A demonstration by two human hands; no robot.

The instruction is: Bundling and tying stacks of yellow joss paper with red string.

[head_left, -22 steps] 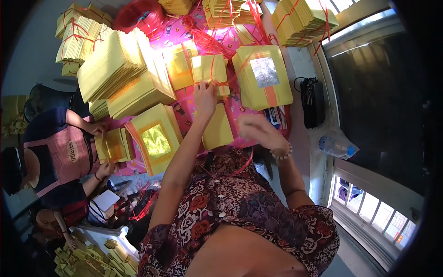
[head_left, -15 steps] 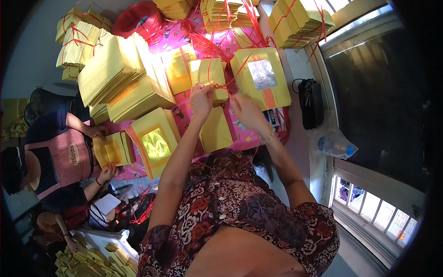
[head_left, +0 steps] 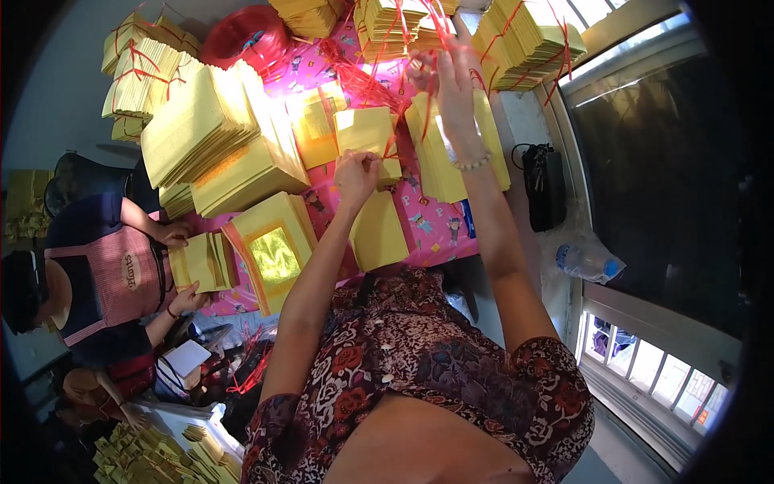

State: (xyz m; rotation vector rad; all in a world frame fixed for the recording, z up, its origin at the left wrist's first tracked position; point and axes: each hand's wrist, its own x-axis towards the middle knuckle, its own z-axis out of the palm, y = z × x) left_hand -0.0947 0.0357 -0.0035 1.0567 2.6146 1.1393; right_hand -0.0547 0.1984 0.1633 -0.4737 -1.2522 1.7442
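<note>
Left hand (head_left: 356, 171) pinches small yellow paper bundle (head_left: 367, 133) on pink patterned tablecloth (head_left: 439, 230); right hand (head_left: 451, 68), raised, pinches thin red string (head_left: 431, 36) taut.

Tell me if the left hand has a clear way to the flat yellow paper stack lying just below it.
Probably yes: the left hand pinches red string at a small yellow bundle, and the flat yellow stack lies uncovered right beneath it.
</note>
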